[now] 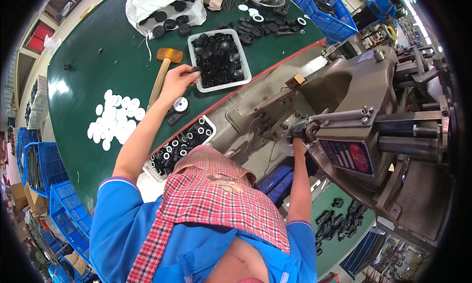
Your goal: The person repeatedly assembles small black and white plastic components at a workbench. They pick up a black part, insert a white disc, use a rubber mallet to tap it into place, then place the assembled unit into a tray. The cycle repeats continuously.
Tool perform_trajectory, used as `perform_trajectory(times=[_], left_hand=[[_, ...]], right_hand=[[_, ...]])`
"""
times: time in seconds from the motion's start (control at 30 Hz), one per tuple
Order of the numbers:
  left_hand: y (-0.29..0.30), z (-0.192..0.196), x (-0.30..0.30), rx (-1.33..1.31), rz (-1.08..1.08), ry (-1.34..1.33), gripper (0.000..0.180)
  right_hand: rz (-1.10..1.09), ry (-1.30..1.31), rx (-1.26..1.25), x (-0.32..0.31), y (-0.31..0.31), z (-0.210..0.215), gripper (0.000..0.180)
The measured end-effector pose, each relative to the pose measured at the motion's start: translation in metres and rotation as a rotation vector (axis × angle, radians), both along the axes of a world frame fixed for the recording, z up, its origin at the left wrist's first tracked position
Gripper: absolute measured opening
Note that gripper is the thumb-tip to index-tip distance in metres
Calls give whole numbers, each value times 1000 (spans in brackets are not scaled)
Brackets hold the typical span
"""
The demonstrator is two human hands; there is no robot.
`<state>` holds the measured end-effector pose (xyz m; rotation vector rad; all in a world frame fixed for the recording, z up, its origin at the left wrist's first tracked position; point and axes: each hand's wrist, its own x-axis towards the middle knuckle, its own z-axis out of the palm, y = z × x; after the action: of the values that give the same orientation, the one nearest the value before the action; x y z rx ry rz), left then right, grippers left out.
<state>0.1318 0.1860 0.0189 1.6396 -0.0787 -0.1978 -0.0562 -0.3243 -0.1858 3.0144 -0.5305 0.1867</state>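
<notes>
Beside the white tub (249, 76) of black round caps, my left hand (178, 82) is closed in a pinch. Between its fingertips sits a black cap (196, 69) at the tub's left wall. A mallet (169, 55) with an orange head and wooden handle lies on the green table, its handle passing by my left hand. Below that hand rests a black part with a white disc (181, 104). My right hand (298, 143) reaches into the working area of the grey machine (354, 94). Its fingers are mostly hidden by the machine, so what they touch cannot be made out.
White discs (115, 118) are spread over the table's left side. Between me and the table stands a tray (211, 127) of black parts with white rings. A white bag (142, 8) of black wheels lies at the back. Blue crates (344, 30) stand far right and left.
</notes>
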Motion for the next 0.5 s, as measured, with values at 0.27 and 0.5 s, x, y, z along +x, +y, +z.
perform_trajectory(times=[0.27, 0.5], left_hand=[[6, 9, -83, -151, -7, 210, 23], [-174, -36, -85, -611, -399, 523, 32]], right_hand=[[-215, -194, 1203, -19, 7, 35, 36], [-26, -106, 1591, 24, 72, 151, 29]])
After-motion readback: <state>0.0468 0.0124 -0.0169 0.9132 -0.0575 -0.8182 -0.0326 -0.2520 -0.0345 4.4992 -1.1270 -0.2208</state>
